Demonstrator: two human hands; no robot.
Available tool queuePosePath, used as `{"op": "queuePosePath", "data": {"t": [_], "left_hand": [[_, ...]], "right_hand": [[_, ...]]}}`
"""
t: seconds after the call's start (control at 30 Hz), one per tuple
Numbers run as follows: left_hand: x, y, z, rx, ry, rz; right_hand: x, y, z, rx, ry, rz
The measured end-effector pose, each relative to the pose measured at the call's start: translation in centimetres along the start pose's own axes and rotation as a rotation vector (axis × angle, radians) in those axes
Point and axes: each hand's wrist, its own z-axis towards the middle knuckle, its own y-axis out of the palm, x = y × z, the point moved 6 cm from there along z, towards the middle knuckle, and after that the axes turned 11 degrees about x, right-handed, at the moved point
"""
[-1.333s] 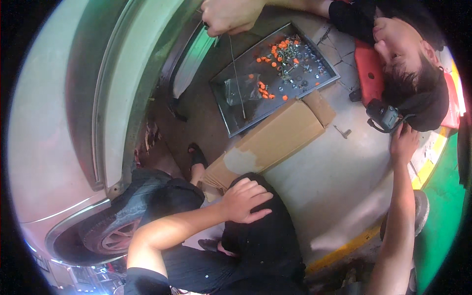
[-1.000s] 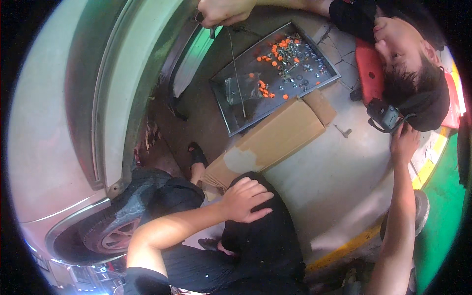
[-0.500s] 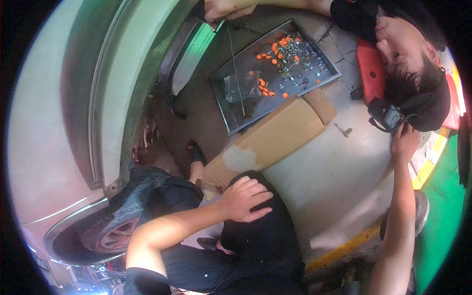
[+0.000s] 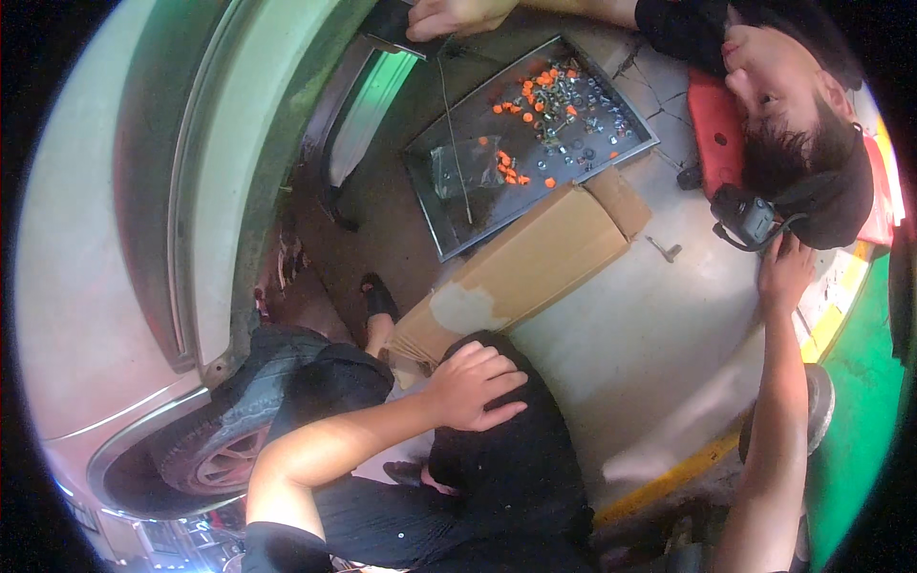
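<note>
My left hand (image 4: 475,386) lies on my bent knee (image 4: 516,430) in dark trousers, its fingers apart and holding nothing. At the right, my right arm reaches up, and my right hand (image 4: 785,272) is against the dark cap (image 4: 841,215) of a person lying down. Its fingers are stretched out, with the tips partly hidden behind the cap and a small black strapped-on device (image 4: 750,218). The other person's hand (image 4: 458,17) is at the top, by the end of a long silvery-green panel (image 4: 368,110) beside the vehicle.
A grey metal tray (image 4: 530,222) holds orange caps, many small nuts and fasteners, a plastic bag (image 4: 463,164) and a thin rod. In front lies a torn cardboard box (image 4: 535,267); a small metal tool (image 4: 663,250) is nearby. A pale vehicle (image 4: 86,239) with a wheel (image 4: 229,454) fills the left.
The other person's hand has shifted slightly right along the vehicle's edge, and more of a dark part shows beside it. My two hands have stayed where they were.
</note>
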Motion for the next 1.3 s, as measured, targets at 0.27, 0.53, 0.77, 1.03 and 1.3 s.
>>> {"op": "queuePosePath", "data": {"t": [0.27, 0.53, 0.77, 1.03, 1.3], "left_hand": [[-1.3, -1.5, 1.8, -0.027, -0.06, -0.151], [-12.2, -16.6, 12.1, 0.992, -0.544, -0.829], [-16.5, -17.8, 18.5, 0.834, -0.812, -1.22], [-15.5, -17.6, 22.0, 0.874, -0.622, -1.381], [-18.2, -18.4, 22.2, 0.8, -0.475, -1.353]], "right_hand": [[0.1, 0.2, -0.1, -0.027, 0.008, 0.002], [-0.1, 0.0, -0.4, 0.008, -0.004, -0.005], [-0.4, -0.3, 0.1, 0.01, -0.002, 0.035], [-0.2, -0.5, 0.0, -0.038, 0.034, 0.035], [0.2, 0.1, -0.1, -0.079, 0.034, -0.014]]}}
